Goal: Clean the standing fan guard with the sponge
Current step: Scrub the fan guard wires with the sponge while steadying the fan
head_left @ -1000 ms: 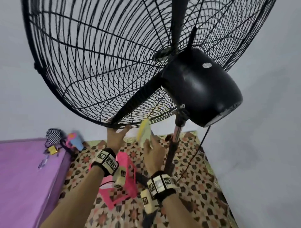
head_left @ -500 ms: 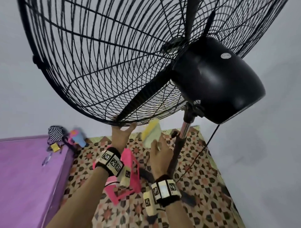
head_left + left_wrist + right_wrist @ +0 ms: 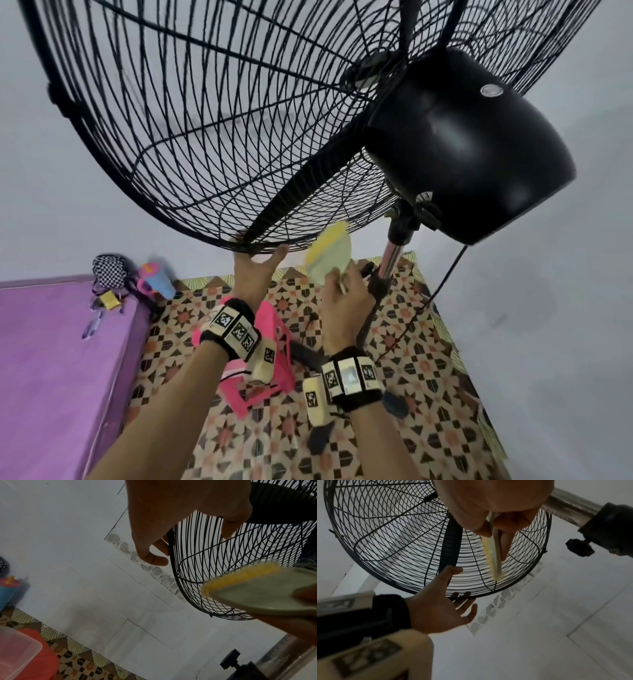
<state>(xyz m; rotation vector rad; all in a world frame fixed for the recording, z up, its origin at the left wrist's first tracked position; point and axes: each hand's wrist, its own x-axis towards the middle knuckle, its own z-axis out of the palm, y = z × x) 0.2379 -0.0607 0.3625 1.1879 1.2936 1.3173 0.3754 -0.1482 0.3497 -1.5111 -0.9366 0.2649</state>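
The black wire fan guard (image 3: 205, 137) fills the top of the head view. My left hand (image 3: 253, 274) holds its bottom rim, thumb on the rear wires and fingers under the front edge; the left wrist view shows the rim (image 3: 171, 563) passing between them. Gripped in my right hand (image 3: 346, 301), the yellow and pale green sponge (image 3: 329, 255) is pinched between thumb and fingers. Its yellow edge lies against the lower rear wires, just right of the left hand. The right wrist view has the sponge (image 3: 493, 561) edge-on against the guard (image 3: 393, 534).
The black motor housing (image 3: 469, 147) hangs to the right above the chrome pole (image 3: 390, 257), with a power cord (image 3: 442, 284) trailing down. A pink stool (image 3: 277, 342) stands on the patterned floor below my wrists. A purple bed (image 3: 51, 359) is at left.
The right hand has lifted the sponge up and to the right, onto the lower guard wires. The left hand stays on the bottom rim. My view has shifted closer under the fan.
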